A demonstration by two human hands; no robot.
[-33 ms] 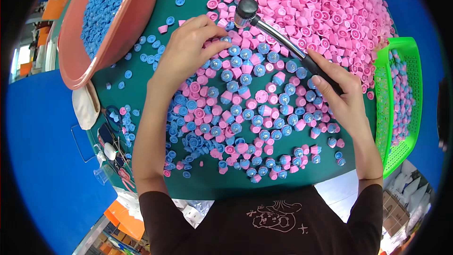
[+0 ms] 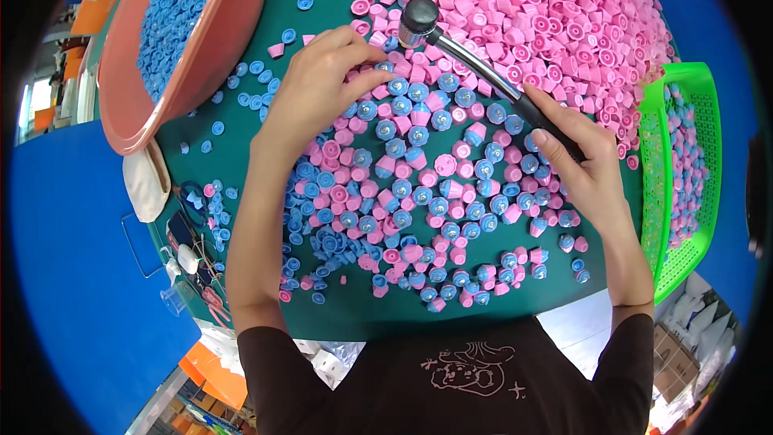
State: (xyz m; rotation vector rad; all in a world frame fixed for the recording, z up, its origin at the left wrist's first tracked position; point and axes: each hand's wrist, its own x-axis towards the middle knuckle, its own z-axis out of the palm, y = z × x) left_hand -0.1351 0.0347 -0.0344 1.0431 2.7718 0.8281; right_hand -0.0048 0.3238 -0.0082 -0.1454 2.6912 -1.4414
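Head view, looking down on a dark green bench point(image 2: 322, 32).

Right hand point(image 2: 584, 169), right of centre, wrapped shut round the black grip of a small hammer with a chrome shaft and a dark rounded head point(image 2: 419, 14); shaft slanting up and left across the bench, head hanging over the near edge of the far heap of loose pink plastic caps point(image 2: 547, 8). Probably head-heavy and stiff, with a shaft likely slick where bare; best held low on the grip, as here.

Left hand point(image 2: 318, 84), left of centre, fingertips point(image 2: 374, 52) drawn together and pinching at a small blue-and-pink cap piece point(image 2: 385, 66) just beside the hammer head; not clear whether lifted or only pressed down.

Between the forearms, a spread of pink caps fitted with round blue plastic inserts point(image 2: 419, 193), many standing upright, some tipped over, mixed with loose blue discs nearer the left. Small, light, hard and smooth by the look of them, prone to skitter or tip; best pinched at the sides between finger and thumb.

Far left, a salmon-coloured plastic basin point(image 2: 233, 40) tilted on the bench edge, full of blue inserts. Far right, a bright green plastic mesh basket point(image 2: 684, 97) holding assembled pieces. Near left, a pale oval thing and small oddments, too small to name.
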